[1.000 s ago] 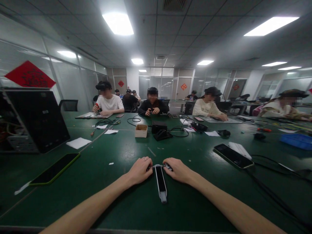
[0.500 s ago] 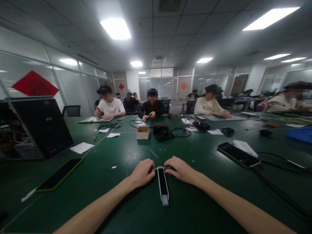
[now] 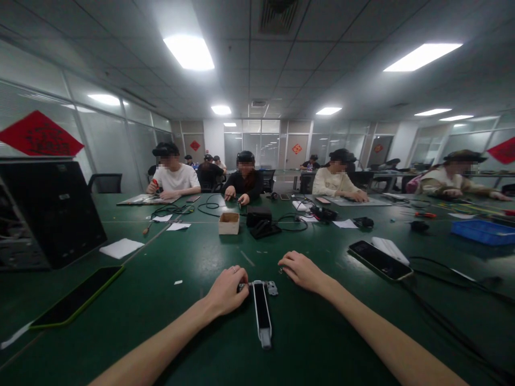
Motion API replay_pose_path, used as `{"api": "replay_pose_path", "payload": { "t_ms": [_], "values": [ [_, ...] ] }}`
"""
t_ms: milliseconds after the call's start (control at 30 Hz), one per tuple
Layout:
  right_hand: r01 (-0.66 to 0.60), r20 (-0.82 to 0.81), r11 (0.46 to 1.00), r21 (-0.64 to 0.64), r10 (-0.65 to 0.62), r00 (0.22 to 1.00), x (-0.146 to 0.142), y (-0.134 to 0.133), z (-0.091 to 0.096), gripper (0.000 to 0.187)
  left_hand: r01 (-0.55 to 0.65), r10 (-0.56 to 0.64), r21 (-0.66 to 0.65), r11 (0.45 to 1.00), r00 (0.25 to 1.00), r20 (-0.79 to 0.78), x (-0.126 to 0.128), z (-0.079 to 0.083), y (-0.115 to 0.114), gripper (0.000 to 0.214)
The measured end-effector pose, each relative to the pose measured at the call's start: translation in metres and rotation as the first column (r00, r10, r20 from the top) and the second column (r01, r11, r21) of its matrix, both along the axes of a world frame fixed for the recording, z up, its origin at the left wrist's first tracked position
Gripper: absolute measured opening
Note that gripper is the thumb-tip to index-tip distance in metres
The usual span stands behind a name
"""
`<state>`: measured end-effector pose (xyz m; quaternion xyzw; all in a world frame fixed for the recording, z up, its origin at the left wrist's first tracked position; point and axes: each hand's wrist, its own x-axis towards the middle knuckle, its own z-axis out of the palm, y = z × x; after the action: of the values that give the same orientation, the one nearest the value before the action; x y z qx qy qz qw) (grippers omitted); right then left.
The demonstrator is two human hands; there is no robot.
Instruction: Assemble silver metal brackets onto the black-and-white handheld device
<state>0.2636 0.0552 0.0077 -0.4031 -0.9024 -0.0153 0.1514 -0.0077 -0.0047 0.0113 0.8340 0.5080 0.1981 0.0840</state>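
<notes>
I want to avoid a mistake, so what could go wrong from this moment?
The small metal bracket at the end of the black device may slip from the left hand and be hard to find on the dark green bench. The right hand could perhaps knock the nearby phone.

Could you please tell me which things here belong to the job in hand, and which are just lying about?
In the job: slim black-and-silver device, metal bracket at its end, left hand on them, right hand beside them.
Lying about: phone with a gold edge, phone in a green case, cardboard box, blue plastic tray.
</notes>
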Motion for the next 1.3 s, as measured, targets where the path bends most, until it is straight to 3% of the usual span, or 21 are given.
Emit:
{"api": "replay_pose_path", "payload": {
  "t_ms": [200,367,500,633,733,900,1133,1300],
  "values": [
    [-0.060,0.113,0.997,-0.047,0.065,0.992,-0.009,0.000,0.007,0.025,-0.007,0.007,-0.002,1.000,1.000,0.006,0.000,-0.002,0.001,0.013],
    [-0.055,0.146,0.998,0.006,0.053,0.988,-0.009,0.004,0.004,0.020,-0.012,0.012,0.021,1.000,1.000,-0.014,0.000,-0.003,0.001,0.012],
    [-0.121,-0.018,0.991,0.051,0.122,0.992,-0.012,-0.001,0.002,0.017,-0.005,0.004,0.081,0.997,1.000,0.009,0.000,-0.004,0.002,0.011],
    [-0.226,-0.249,0.971,0.077,0.238,0.939,-0.028,-0.023,0.004,0.015,0.071,-0.081,0.161,0.984,0.995,0.061,0.000,-0.006,0.002,0.014],
    [-0.261,-0.392,0.965,-0.030,0.229,0.891,-0.044,-0.041,0.003,0.013,0.164,-0.187,0.257,0.952,0.980,0.069,0.002,-0.008,0.000,0.012],
    [-0.287,-0.600,0.920,-0.268,0.074,0.797,-0.059,-0.054,-0.001,0.008,0.285,-0.330,0.403,0.870,0.943,0.045,0.004,-0.010,-0.002,0.009],
    [-0.295,-0.692,0.908,-0.298,0.007,0.722,-0.061,-0.057,-0.001,0.009,0.309,-0.374,0.429,0.849,0.925,0.073,0.001,-0.013,0.001,0.014],
    [-0.265,-0.622,0.930,-0.257,0.050,0.781,-0.059,-0.055,0.001,0.014,0.352,-0.390,0.356,0.866,0.920,0.041,-0.005,-0.005,0.003,0.013]
  ]
}}
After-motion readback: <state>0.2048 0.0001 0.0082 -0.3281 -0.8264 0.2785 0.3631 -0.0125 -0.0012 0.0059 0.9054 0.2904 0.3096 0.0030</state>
